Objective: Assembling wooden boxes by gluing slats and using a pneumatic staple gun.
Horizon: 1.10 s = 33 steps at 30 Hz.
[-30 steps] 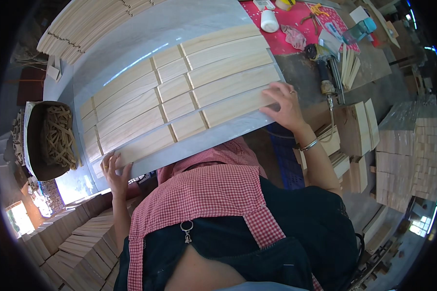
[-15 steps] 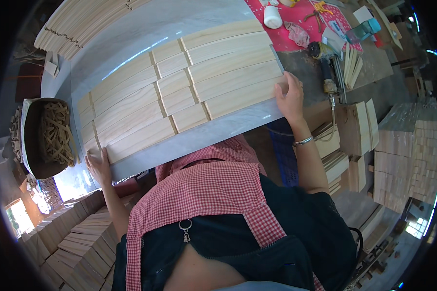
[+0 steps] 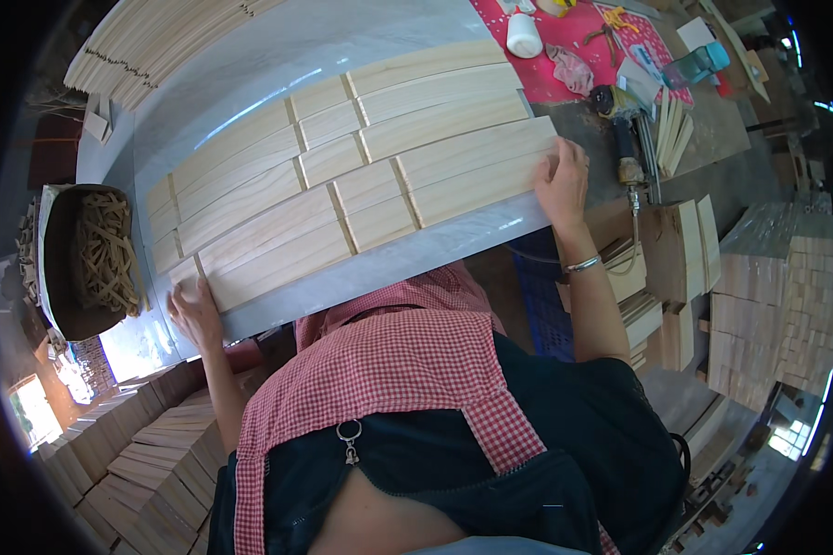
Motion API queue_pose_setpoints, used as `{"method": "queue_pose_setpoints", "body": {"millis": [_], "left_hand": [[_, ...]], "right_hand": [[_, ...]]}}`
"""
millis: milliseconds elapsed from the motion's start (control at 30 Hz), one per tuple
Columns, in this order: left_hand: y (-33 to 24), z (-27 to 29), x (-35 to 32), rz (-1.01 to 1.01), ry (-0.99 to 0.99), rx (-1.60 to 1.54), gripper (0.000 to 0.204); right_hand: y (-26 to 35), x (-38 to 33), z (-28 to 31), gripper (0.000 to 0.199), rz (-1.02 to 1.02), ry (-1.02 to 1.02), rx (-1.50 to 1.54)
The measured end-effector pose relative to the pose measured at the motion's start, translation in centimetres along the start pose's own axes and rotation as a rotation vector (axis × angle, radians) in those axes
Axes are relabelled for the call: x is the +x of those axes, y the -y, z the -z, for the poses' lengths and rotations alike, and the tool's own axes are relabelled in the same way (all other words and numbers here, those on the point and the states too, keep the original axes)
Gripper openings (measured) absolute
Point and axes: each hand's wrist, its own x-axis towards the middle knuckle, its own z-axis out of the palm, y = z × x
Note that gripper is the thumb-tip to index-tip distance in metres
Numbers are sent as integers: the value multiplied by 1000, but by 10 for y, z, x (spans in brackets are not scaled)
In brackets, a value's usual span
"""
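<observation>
Planks [image 3: 481, 171] of pale cross-grooved wood, rowed on marbled grey desk [image 3: 453, 239], left hand [image 3: 195, 313] and right hand [image 3: 563, 191] curled at nearest pair's opposite ends, clamping unclear, box [image 3: 63, 277] of slender wood scraps [image 3: 109, 254]

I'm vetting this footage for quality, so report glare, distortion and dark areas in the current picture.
Head view: bright streaks of glare on the grey tabletop, behind and in front of the wooden boards; head view: window at the lower left blown out nearly white; head view: fisheye bending bows the boards' long edges, and the corners are black.
</observation>
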Motion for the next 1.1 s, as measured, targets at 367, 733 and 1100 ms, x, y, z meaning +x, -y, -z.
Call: {"method": "queue_pose_setpoints", "body": {"millis": [367,733,1100], "left_hand": [[15,-33,73,-63,-141,114,68],[-6,-22,51,-101,-147,-16,64],[-17,-18,56,-59,-126,90,65]], "right_hand": [[14,37,-43,42,-19,-97,-10],[22,42,-37,41,-99,-57,-39],[16,47,-37,37,-93,-47,-40]]}}
